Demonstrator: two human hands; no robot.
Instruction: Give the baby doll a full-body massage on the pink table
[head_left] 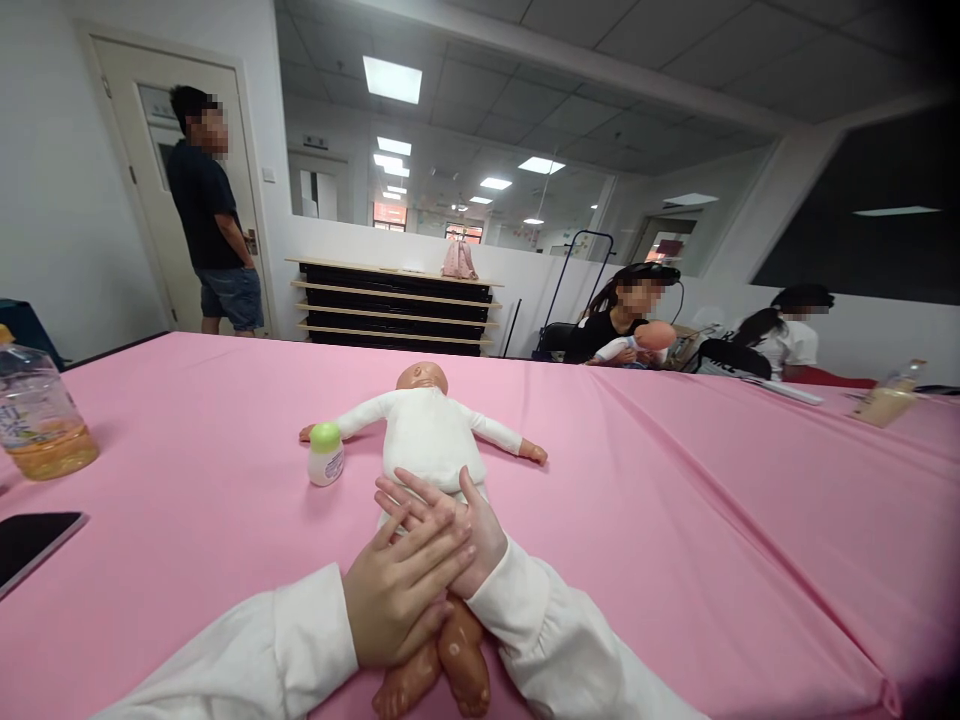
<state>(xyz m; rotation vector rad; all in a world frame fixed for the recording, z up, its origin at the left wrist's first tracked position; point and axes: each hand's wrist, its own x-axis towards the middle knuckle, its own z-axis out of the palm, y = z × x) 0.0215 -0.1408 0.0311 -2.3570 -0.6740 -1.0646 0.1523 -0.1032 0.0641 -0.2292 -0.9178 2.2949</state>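
Partly hidden: right hand, doll, behind left hand.

Ceiling panels glow white, while the right-hand corners are dark.

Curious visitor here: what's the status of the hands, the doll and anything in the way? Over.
Left hand across right hand, fingers extended. Doll lying beyond, arms spread. Green-capped bottle beside doll, apart from hands.

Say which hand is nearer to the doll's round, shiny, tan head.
Right. The right hand is palm up by the hem of the doll's white cloth shirt, short of the head; the left hand rests across that palm, farther from the head.
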